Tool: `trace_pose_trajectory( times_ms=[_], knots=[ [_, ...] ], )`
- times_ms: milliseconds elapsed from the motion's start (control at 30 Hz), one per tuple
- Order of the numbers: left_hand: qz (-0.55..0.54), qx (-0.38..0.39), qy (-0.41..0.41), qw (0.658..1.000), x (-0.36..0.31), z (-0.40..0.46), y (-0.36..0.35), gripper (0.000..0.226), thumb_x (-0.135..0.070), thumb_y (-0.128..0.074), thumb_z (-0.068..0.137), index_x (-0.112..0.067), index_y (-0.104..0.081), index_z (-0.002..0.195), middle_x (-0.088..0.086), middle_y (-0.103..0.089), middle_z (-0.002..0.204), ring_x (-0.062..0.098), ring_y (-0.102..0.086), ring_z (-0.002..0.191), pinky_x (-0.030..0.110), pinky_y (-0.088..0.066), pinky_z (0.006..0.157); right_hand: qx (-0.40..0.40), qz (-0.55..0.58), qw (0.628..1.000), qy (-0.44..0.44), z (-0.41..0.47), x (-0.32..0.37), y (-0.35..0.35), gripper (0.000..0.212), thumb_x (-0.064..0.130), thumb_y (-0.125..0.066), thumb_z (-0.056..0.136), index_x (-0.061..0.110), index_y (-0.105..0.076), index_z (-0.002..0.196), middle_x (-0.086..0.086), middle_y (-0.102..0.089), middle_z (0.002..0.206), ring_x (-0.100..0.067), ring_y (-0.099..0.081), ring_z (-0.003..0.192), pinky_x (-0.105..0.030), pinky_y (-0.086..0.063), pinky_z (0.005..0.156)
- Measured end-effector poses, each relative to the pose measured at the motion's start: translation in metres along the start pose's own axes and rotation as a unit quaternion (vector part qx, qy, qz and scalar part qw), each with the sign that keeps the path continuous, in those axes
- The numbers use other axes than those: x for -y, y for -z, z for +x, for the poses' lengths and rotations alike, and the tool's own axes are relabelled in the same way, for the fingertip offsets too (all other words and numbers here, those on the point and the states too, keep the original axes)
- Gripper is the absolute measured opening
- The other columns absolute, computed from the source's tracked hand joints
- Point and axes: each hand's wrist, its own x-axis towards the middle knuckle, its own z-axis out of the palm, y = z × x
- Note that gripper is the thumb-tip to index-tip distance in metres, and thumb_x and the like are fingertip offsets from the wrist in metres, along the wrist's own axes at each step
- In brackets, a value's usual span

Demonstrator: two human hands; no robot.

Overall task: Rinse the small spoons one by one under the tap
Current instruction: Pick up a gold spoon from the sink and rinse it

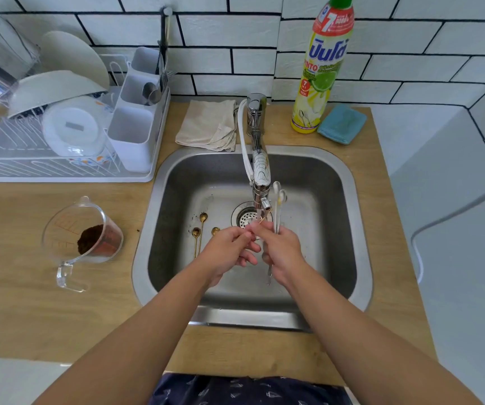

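Observation:
Both hands meet over the steel sink (349,182), just below the tap (260,182). My right hand (282,249) grips a bundle of small silver spoons (277,206); their bowls stick up past the tap's spout, and handle ends show below the palm. My left hand (229,249) pinches a thin gold spoon (265,217) under the spout, where a thin stream of water falls. Three more small gold spoons (201,226) lie on the sink floor to the left of the drain (245,216), with dark specks around them.
A clear measuring jug (82,238) with coffee grounds stands on the wooden counter left of the sink. A white dish rack (60,133) with bowls and a cutlery holder fills the back left. A folded cloth (209,124), a dish soap bottle (323,68) and a blue sponge (342,124) sit behind the sink.

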Motion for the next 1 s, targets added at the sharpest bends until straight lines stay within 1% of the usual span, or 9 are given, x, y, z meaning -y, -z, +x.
trace_pose_trajectory(
  times_ms=[67,167,333,500,667,733,867,933,1000],
  knots=[
    [-0.006,0.005,-0.006,1.000,-0.001,-0.002,-0.001,0.020,-0.018,-0.047,0.106,-0.006,-0.063,0.106,-0.002,-0.074,0.077,0.012,-0.066,0.059,0.019,-0.049,0.050,-0.013,0.037,0.999,0.014,0.006,0.014,0.003,0.010,0.018,-0.080,0.087,0.009,-0.078,0.087,0.007,-0.051,0.050,-0.005,-0.024,0.037,-0.020,-0.021,0.034],
    [-0.007,0.013,-0.014,1.000,-0.004,-0.003,-0.001,0.018,-0.018,-0.048,0.106,-0.007,-0.062,0.104,-0.001,-0.074,0.077,0.013,-0.066,0.059,0.019,-0.048,0.050,-0.049,0.112,0.992,0.037,0.018,0.035,0.006,0.024,0.019,-0.073,0.095,0.014,-0.072,0.072,0.008,-0.067,0.057,-0.002,-0.025,0.034,-0.019,-0.021,0.033],
    [-0.014,-0.008,-0.012,1.000,-0.004,0.001,-0.004,0.015,-0.016,-0.050,0.104,-0.007,-0.062,0.102,0.002,-0.076,0.080,0.014,-0.069,0.062,0.020,-0.050,0.052,-0.049,0.037,0.998,0.025,0.008,0.021,-0.001,0.012,0.021,-0.077,0.091,0.012,-0.080,0.084,0.003,-0.050,0.053,-0.008,-0.023,0.040,-0.021,-0.021,0.035],
    [-0.028,-0.038,-0.019,0.999,0.004,0.002,-0.002,0.011,-0.012,-0.058,0.101,-0.006,-0.066,0.104,0.010,-0.076,0.092,0.013,-0.071,0.068,0.022,-0.057,0.064,-0.017,0.012,1.000,0.017,-0.001,0.002,0.003,0.021,0.022,-0.075,0.093,0.002,-0.078,0.099,0.004,-0.053,0.054,-0.007,-0.023,0.040,-0.022,-0.021,0.037],
    [-0.148,-0.032,0.016,0.988,0.003,0.000,0.000,0.016,-0.012,-0.061,0.099,0.000,-0.070,0.103,0.010,-0.075,0.088,0.012,-0.071,0.069,0.021,-0.058,0.067,-0.002,0.015,0.999,0.032,-0.003,0.006,-0.002,0.023,0.022,-0.071,0.097,0.001,-0.077,0.102,0.009,-0.060,0.054,-0.005,-0.024,0.038,-0.021,-0.023,0.037],
    [-0.100,-0.075,-0.009,0.992,0.004,0.001,0.003,0.014,-0.008,-0.063,0.098,0.000,-0.072,0.104,0.010,-0.075,0.085,0.011,-0.072,0.067,0.020,-0.059,0.067,0.004,0.000,1.000,0.022,-0.004,0.004,-0.006,0.022,0.021,-0.073,0.096,0.002,-0.077,0.105,0.013,-0.051,0.047,-0.005,-0.024,0.039,-0.020,-0.023,0.036],
    [0.189,-0.172,-0.138,0.957,0.011,0.001,0.010,0.016,-0.017,-0.071,0.093,-0.014,-0.078,0.107,-0.002,-0.077,0.077,0.006,-0.074,0.070,0.021,-0.060,0.074,0.007,-0.010,1.000,-0.005,-0.003,0.005,-0.009,0.026,0.019,-0.078,0.091,0.000,-0.076,0.108,0.004,-0.044,0.056,-0.006,-0.022,0.041,-0.021,-0.020,0.037],
    [0.246,-0.196,-0.176,0.933,0.015,-0.003,0.010,0.018,-0.021,-0.072,0.092,-0.017,-0.079,0.109,-0.005,-0.078,0.080,0.002,-0.072,0.071,0.022,-0.060,0.076,-0.017,0.030,0.999,-0.007,0.003,0.013,-0.006,0.020,0.018,-0.077,0.092,0.001,-0.076,0.103,0.005,-0.052,0.058,-0.004,-0.023,0.039,-0.020,-0.020,0.036],
    [0.267,-0.217,-0.203,0.917,0.016,-0.005,0.008,0.019,-0.022,-0.071,0.093,-0.015,-0.078,0.109,-0.002,-0.079,0.085,0.002,-0.072,0.074,0.023,-0.059,0.078,-0.044,0.082,0.996,-0.002,0.008,0.017,-0.004,0.013,0.019,-0.071,0.097,0.006,-0.076,0.097,-0.003,-0.070,0.077,-0.002,-0.025,0.037,-0.019,-0.021,0.035]
  ],
)
